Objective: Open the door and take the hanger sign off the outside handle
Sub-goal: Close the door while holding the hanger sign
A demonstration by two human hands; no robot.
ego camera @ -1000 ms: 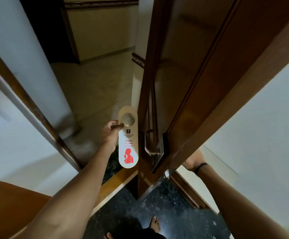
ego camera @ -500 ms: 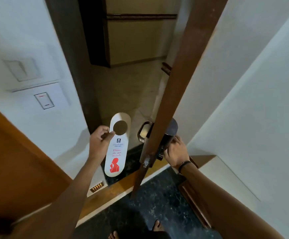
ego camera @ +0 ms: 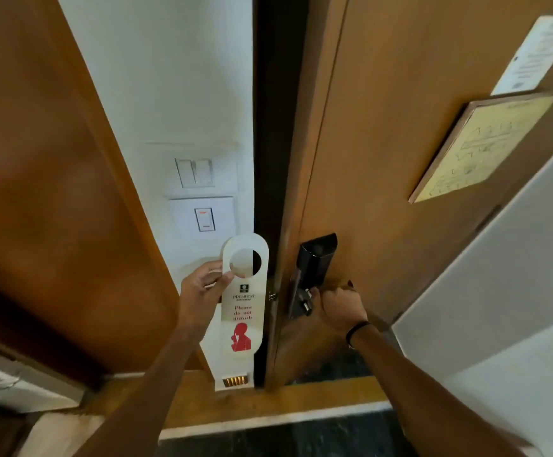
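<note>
Head view shows two bare arms reaching forward from the near edge. The left hand [ego camera: 202,293] pinches the hanger sign [ego camera: 242,298] near its round hole, thumb on the front and fingers behind, so the sign hangs straight down and its red "Please do not disturb" words face the camera. The sign is off any handle now; it floats in front of the white wall, just left of the dark gap at the door's edge. The right hand [ego camera: 341,305] is closed around the inside handle, which is mostly hidden under it, just below the black lock box [ego camera: 314,262]. I think it holds on there to swing the door [ego camera: 383,143], which is almost shut. A dark band sits on that wrist. Farther up the wall are the light switches [ego camera: 196,173] and a card switch [ego camera: 204,220]. On the far right of the door hang a yellow plan card [ego camera: 479,150] and a white paper [ego camera: 532,57].
</note>
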